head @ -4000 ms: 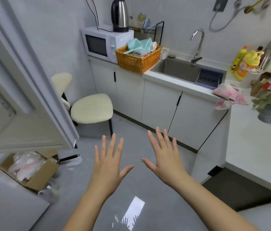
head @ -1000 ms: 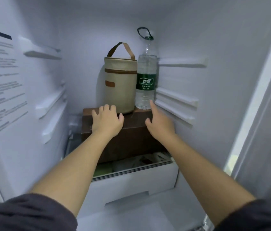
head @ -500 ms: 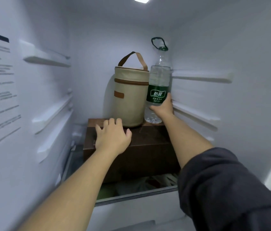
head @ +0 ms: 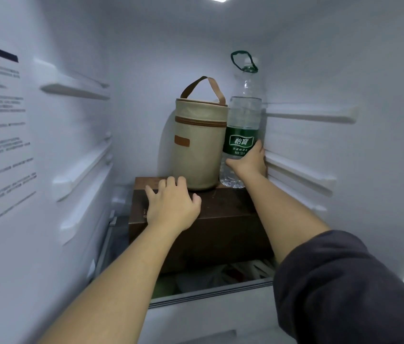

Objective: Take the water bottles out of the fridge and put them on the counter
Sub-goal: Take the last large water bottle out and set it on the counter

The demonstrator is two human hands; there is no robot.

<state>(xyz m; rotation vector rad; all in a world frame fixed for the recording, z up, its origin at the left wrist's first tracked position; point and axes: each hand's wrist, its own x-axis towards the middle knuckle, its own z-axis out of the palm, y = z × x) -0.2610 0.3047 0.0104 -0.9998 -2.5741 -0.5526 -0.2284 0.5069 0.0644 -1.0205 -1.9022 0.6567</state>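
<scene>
Head: clear, green-labelled water bottle [head: 243, 125] upright.

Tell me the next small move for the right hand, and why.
Probably lift the water bottle slightly and draw it out toward you. The right hand grips its lower part, it stands upright on the brown box tight beside the beige bag, and the left hand rests on that box.
</scene>
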